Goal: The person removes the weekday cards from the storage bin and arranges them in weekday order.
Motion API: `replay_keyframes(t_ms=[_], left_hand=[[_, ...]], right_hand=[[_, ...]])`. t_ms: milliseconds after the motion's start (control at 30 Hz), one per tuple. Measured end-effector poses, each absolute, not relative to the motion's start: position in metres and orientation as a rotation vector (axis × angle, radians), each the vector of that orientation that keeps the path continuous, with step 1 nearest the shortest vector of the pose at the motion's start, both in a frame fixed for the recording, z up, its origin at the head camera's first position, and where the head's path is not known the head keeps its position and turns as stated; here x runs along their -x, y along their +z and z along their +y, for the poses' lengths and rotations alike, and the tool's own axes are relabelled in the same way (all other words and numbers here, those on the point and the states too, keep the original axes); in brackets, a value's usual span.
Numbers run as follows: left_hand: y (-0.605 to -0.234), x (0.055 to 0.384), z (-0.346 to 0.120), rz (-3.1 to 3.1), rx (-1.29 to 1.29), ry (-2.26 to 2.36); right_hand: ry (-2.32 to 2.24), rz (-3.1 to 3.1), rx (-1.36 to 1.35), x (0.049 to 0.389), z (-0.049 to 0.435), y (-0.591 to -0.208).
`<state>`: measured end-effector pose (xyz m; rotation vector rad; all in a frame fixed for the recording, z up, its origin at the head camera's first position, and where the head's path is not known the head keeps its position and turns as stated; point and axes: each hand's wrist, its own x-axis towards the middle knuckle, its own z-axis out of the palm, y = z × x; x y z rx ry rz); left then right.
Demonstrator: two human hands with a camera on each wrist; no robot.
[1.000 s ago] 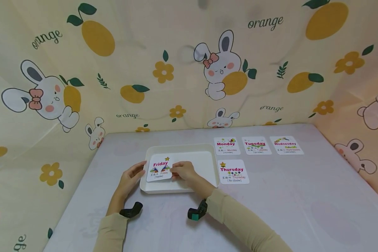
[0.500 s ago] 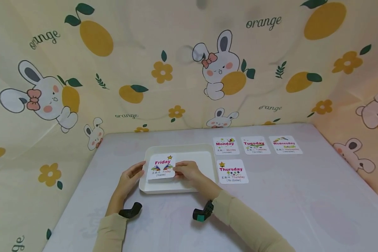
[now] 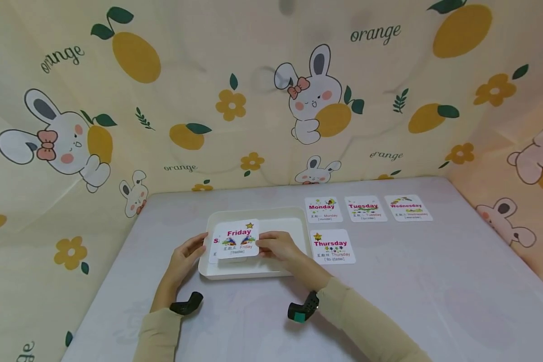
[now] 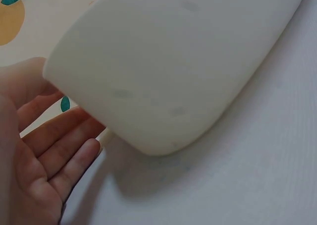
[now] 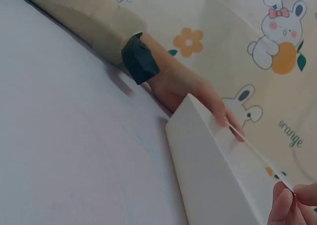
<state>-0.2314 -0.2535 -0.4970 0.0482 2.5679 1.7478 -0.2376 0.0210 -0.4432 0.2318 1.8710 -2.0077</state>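
My right hand (image 3: 278, 247) pinches the right edge of a white "Friday" flash card (image 3: 238, 239) above the white tray (image 3: 286, 267). In the right wrist view, the fingertips (image 5: 283, 203) meet at the card's thin edge. Beneath it lies another card (image 3: 214, 252), mostly hidden, with a red "S" showing at its left. At the tray's left side is my left hand (image 3: 185, 255), touching the rim. The left wrist view shows that hand's relaxed, nearly straight fingers (image 4: 72, 160) beside the tray's outer wall (image 4: 163, 71).
Right of the tray, the Monday card (image 3: 324, 209), Tuesday card (image 3: 365, 208) and Wednesday card (image 3: 409, 207) form a row. A Thursday card (image 3: 333, 247) lies below Monday. Behind the pale table (image 3: 389, 296) hangs a bunny-and-orange patterned cloth (image 3: 253, 100).
The right hand has drawn the Friday card to the right, uncovering the left edge of the card under it. The left hand stays at the tray's side.
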Motion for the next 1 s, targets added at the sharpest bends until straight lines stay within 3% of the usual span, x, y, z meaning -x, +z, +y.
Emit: replay_keyframes(t_ms=[1000], left_hand=[[-0.495,0.23,-0.253,2.543,-0.016,1.752]], right_hand=[[-2.005,1.956,-0.084,0.217,0.078,-0.422]])
